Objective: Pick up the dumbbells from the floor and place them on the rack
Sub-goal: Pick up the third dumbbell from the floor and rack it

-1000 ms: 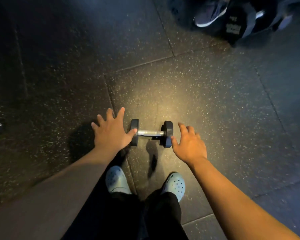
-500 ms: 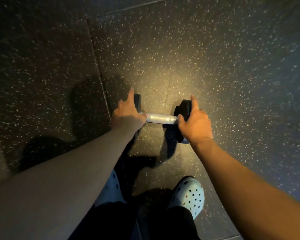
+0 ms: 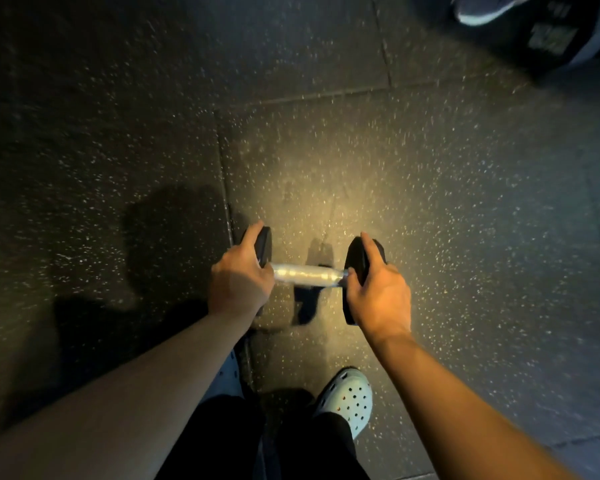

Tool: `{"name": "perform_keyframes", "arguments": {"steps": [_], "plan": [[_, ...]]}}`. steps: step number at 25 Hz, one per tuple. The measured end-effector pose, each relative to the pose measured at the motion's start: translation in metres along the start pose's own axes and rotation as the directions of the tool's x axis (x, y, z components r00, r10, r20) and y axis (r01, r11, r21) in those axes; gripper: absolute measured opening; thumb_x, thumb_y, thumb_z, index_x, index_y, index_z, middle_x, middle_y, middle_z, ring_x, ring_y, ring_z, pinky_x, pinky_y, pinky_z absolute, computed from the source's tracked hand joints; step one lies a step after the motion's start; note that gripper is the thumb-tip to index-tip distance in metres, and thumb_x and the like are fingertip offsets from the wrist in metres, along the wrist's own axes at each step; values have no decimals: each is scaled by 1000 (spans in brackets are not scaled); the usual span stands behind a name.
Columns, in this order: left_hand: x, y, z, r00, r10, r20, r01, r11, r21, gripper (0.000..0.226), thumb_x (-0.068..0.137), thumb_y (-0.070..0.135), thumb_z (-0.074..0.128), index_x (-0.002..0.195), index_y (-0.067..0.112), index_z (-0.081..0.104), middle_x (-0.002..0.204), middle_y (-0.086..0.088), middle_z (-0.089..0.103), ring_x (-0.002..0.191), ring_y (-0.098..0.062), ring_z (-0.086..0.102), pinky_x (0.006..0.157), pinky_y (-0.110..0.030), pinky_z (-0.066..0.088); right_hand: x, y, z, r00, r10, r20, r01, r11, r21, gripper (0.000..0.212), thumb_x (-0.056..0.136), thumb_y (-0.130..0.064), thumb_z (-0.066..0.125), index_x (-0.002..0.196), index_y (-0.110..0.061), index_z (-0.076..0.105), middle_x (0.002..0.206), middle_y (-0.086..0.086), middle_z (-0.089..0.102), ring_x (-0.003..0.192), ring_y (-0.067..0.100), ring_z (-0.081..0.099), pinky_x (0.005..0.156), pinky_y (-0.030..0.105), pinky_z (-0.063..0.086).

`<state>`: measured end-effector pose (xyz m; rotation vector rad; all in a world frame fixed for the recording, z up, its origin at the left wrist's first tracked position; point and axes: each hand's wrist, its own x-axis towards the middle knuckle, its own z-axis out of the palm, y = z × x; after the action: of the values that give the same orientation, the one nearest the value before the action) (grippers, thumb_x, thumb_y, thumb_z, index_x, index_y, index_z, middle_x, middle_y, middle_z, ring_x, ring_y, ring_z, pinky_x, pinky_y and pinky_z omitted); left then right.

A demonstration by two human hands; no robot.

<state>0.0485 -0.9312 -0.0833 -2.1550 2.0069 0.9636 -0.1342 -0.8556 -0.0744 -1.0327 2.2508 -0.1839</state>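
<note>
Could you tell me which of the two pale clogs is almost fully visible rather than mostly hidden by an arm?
The right-foot clog: its holed top shows fully, below the right hand. The left-foot clog only peeks out beside the left forearm.

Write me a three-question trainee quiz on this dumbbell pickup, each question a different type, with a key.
1. True or false: the left hand and right hand each grip one black head of the black-ended dumbbell with the silver metal handle.
2. Multiple choice: the bare silver handle shows
A. between the two hands
B. to the left of the left hand
C. under the pale blue perforated clog
3. Fill in: the dark rubber floor is dotted with pale ____.

Key:
1. True
2. A
3. Specks
</note>
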Motion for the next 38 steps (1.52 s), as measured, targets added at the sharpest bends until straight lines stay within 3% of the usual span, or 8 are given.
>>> {"name": "perform_keyframes", "arguments": {"steps": [6,11,17,22,29,35,38], "plan": [[-104,59,-202,994,-65,-89,58,996,-73,75,92,30,65,153,49,26,121,-5,65,106,-32,66,86,-42,50,-122,-111,-166,977,-161,-143,169,985,40,62,97,-36,57,154,-39,31,105,12,63,86,31,67,74,36,51],[-227,95,-351,948,-118,-294,58,978,-202,73,93,30,65,154,48,29,115,-4,66,99,-30,68,82,-42,52,-234,-189,-291,918,-337,-210,340,940,-18,65,96,-43,55,153,-48,24,106,7,60,86,30,68,72,39,52],[-338,99,-441,854,-250,-455,119,947,-297,77,93,33,64,154,51,20,120,-1,63,107,-27,66,90,-45,52,-323,-241,-367,792,-576,-200,573,816,-82,69,94,-42,56,153,-50,22,113,7,60,95,33,67,77,40,52],[-399,71,-471,752,-369,-546,158,905,-395,73,94,35,62,154,50,23,117,1,65,107,-27,66,90,-45,51,-373,-275,-374,666,-724,-178,709,689,-148,74,92,-40,58,155,-47,21,112,8,61,96,35,67,78,43,53],[-507,-36,-515,582,-565,-585,266,812,-520,73,96,36,59,156,48,19,118,-4,66,104,-28,66,83,-41,52,-488,-349,-322,445,-892,-84,870,453,-195,72,93,-38,61,155,-43,24,89,-2,51,70,25,62,54,30,39],[-655,-175,-538,351,-700,-622,327,714,-619,72,96,32,57,156,46,21,120,-6,68,103,-32,66,79,-42,53,-655,-408,-230,160,-987,-20,972,161,-174,73,90,-41,64,153,-43,29,86,-2,53,72,27,65,56,33,41],[-745,-251,-548,222,-740,-635,344,669,-659,72,95,31,59,155,44,23,104,-6,71,85,-30,68,62,-40,53,-757,-428,-178,14,-1000,20,994,11,-113,73,90,-43,63,154,-42,28,97,6,62,78,33,67,59,38,49]]}}
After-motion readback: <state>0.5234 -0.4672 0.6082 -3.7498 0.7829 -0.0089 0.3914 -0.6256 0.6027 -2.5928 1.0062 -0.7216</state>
